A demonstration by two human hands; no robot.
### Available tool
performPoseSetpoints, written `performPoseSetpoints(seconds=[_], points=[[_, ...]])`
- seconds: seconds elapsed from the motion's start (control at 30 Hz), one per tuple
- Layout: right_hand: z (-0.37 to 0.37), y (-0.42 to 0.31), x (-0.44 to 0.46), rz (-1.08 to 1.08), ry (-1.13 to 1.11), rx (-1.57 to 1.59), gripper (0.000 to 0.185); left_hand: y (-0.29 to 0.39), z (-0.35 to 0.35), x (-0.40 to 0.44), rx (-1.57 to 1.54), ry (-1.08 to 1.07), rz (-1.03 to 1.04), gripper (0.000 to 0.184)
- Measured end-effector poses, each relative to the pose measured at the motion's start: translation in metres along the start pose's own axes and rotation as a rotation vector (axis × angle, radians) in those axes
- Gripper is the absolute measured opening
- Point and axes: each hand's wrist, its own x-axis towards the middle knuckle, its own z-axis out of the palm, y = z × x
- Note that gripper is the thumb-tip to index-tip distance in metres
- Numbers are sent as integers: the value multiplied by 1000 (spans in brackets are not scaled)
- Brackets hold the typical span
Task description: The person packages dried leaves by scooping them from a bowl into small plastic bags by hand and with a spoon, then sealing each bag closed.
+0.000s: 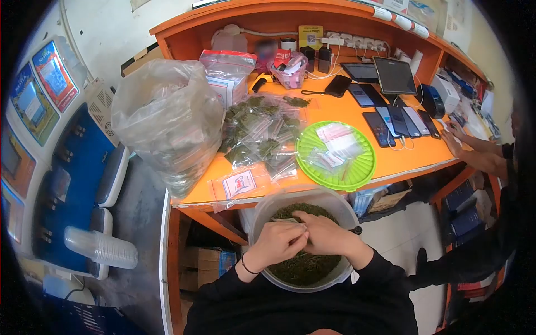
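My left hand (277,243) and my right hand (326,233) meet over a translucent plastic tub (258,219) that holds loose green dried herb (301,269). Between their closed fingers is a small clear plastic bag (289,220), mostly hidden by the hands. Beyond the tub, a heap of small clear bags filled with green herb (259,128) lies on the orange desk (209,192). Flat bags (339,139) rest on a bright green round tray (357,176). A clear bag with a printed label (239,184) lies at the desk's front edge.
A large, full plastic sack (167,117) stands at the desk's left. Several phones (397,121) and a tablet (395,75) with cables lie at the right, near another person's hands (455,139). Stacked clear plastic cups (100,247) lie at the far left.
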Motion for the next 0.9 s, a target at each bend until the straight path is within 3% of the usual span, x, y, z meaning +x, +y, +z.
performPoseSetpoints(seconds=[0.07, 0.17, 0.2, 0.23, 0.33, 0.47, 0.5, 0.6, 0.63, 0.7, 0.73, 0.83, 0.9], points=[[-7, 4, 9, 83, -200, -15, 49, 6, -7, 2, 43, 24, -11, 7], [-3, 9, 7, -209, 208, 405, 39, 2, -5, 9, -100, 557, -215, 12], [-8, 4, 5, -177, 191, 497, 39, -2, -2, 10, -161, 758, -297, 13], [-16, -5, -1, -143, 173, 588, 39, 0, -3, 9, -539, 637, -489, 17], [-19, -6, -1, -148, 105, 715, 39, -17, -7, -6, -773, 364, -520, 17], [-9, 7, 2, -245, -164, 509, 38, -19, -8, -7, -719, 358, -482, 17], [-9, 4, 2, -253, -138, 566, 36, -19, -7, -7, -717, 374, -485, 17], [-31, -8, -4, 17, -164, 528, 27, -20, -9, -7, -755, 493, -559, 17], [-28, -4, -3, -17, 31, 573, 23, -20, -11, -7, -774, 546, -593, 16], [-20, 7, -3, -80, 427, 653, 17, -24, -10, -5, -684, 611, -542, 29], [-19, 8, -2, -41, 473, 633, 16, -24, -10, -3, -640, 640, -516, 38], [-16, 5, -2, 20, 553, 485, 15, -1, -16, 6, 216, 529, -180, 72], [-17, -3, -3, -9, 506, 279, 16, 12, -12, 9, 312, 308, -165, 85]])
